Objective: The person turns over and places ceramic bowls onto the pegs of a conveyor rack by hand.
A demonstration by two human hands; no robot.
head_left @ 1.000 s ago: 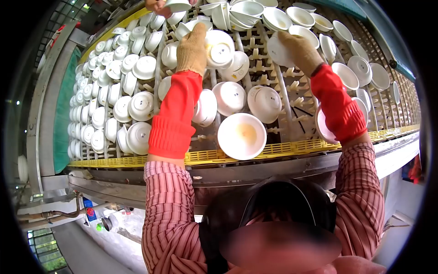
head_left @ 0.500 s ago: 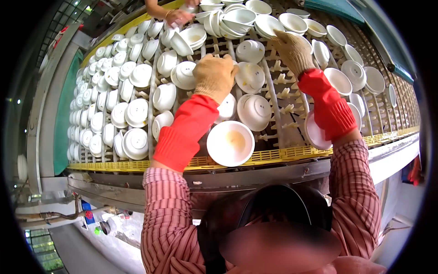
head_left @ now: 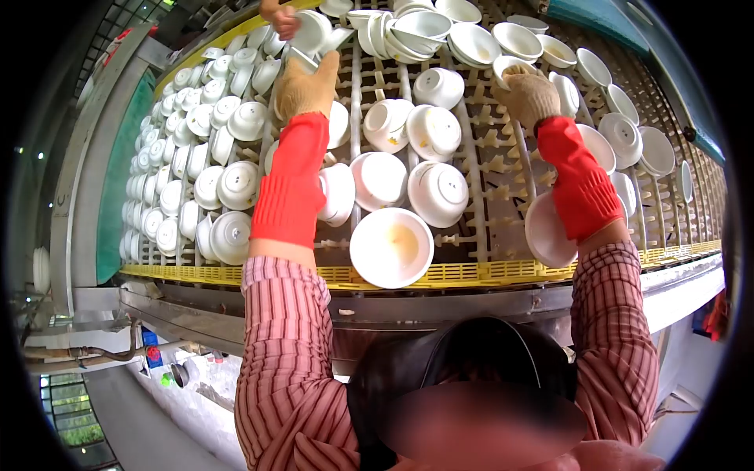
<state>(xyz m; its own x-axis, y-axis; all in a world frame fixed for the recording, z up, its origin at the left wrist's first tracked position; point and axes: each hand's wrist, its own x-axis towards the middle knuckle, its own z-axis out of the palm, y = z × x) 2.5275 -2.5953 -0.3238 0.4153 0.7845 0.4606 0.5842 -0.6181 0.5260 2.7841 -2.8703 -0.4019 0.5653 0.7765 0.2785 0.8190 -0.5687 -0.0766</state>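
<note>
My left hand (head_left: 305, 86), in a tan glove with a red cuff, is at the upper left of the rack. Its thumb and fingers sit around the edge of a white bowl (head_left: 303, 58), mostly hidden by the glove. At the upper right, my right hand (head_left: 531, 96), gloved alike, has its fingers curled over the rim of another white bowl (head_left: 509, 66). Between my arms, several bowls rest upside down, such as one near the middle (head_left: 437, 192). Closest to me, an upright bowl (head_left: 391, 247) shows a yellowish patch inside.
Rows of upturned bowls (head_left: 238, 185) fill the pegged rack's left side. Stacked bowls (head_left: 420, 30) lie at the far side. Another person's hand (head_left: 284, 22) holds a bowl (head_left: 311, 31) close to my left hand. A yellow edge strip (head_left: 463, 273) runs along the front.
My left hand has moved left and away from me, and upturned bowls now show where it was. My right hand has come slightly nearer and to the right. The other person has lifted a bowl.
</note>
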